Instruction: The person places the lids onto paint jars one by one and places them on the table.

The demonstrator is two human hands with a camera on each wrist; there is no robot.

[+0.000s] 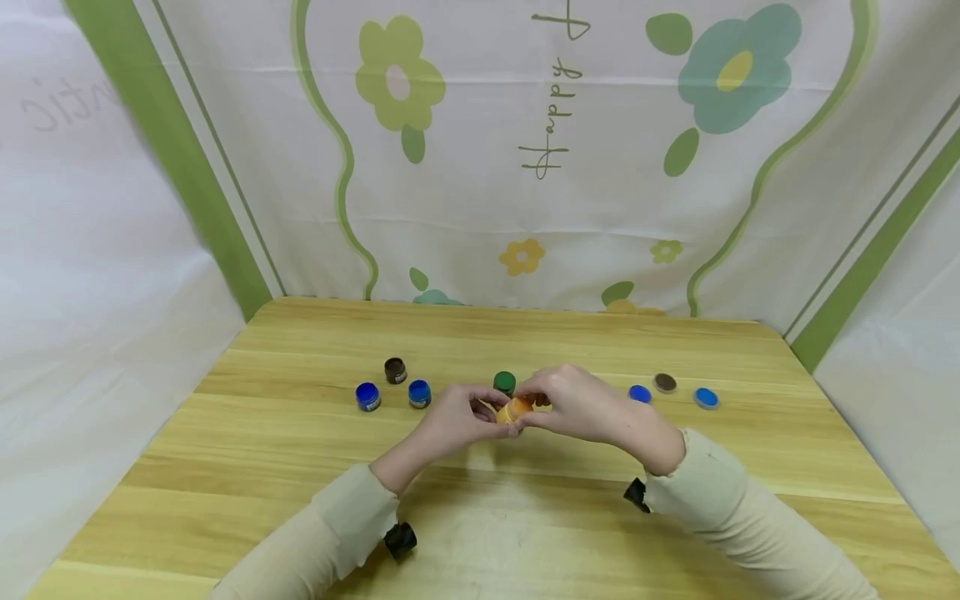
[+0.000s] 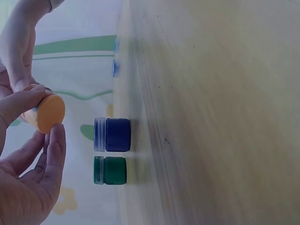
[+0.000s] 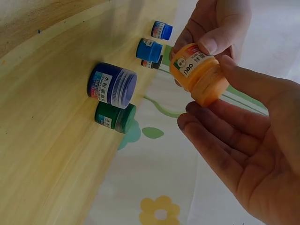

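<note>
Between both hands, raised above the wooden table, is an orange paint jar (image 1: 514, 410) with a ribbed lid (image 3: 209, 88). My left hand (image 1: 455, 422) grips the jar's body, its thumb beside the printed label in the right wrist view. My right hand (image 1: 581, 406) holds the lid end between thumb and fingertips; the lid is on the jar. Just behind the hands stands a green paint jar (image 1: 505, 382). A dark blue paint jar (image 3: 111, 85) stands beside the green one in the wrist views; in the head view the hands hide it.
Left of the hands stand a dark blue open jar (image 1: 367, 396), a lighter blue open jar (image 1: 419, 394) and a brown open jar (image 1: 395, 370). On the right lie two blue lids (image 1: 706, 397) and a brown lid (image 1: 664, 382). A printed curtain (image 1: 465, 200) hangs behind the table (image 1: 495, 517).
</note>
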